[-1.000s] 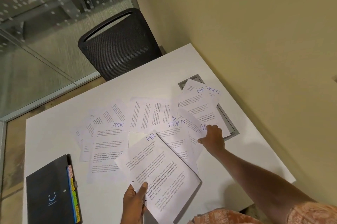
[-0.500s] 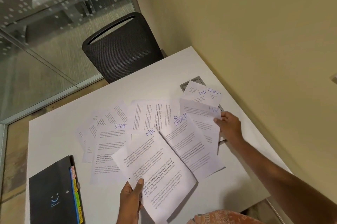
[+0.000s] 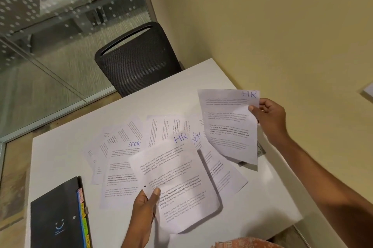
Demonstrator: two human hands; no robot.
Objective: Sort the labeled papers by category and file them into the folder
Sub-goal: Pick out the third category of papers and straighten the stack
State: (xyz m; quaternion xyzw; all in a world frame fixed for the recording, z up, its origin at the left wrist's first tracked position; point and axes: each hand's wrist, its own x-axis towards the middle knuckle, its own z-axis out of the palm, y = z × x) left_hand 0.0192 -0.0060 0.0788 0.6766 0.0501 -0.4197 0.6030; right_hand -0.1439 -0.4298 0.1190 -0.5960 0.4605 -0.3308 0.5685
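Observation:
My left hand (image 3: 144, 209) pinches the lower left edge of a printed sheet marked HR (image 3: 177, 179), held just above the white table (image 3: 60, 158). My right hand (image 3: 269, 117) pinches the right edge of a second HR sheet (image 3: 230, 126), lifted off the table at the right. Several more printed sheets lie spread on the table, among them one marked SPORTS (image 3: 123, 169) at the left and another SPORTS sheet (image 3: 220, 169) partly covered by the two held ones. A black folder (image 3: 54, 217) with coloured tabs along its right edge lies shut at the near left.
A black mesh office chair (image 3: 137, 59) stands behind the table's far edge. A yellow wall runs along the right side and a glass partition (image 3: 60, 25) along the left. A grey cable hatch (image 3: 260, 150) in the table peeks out under the lifted sheet.
My right hand took hold of an HR sheet from the pile at the right and lifted it off the table. The left hand kept its HR sheet.

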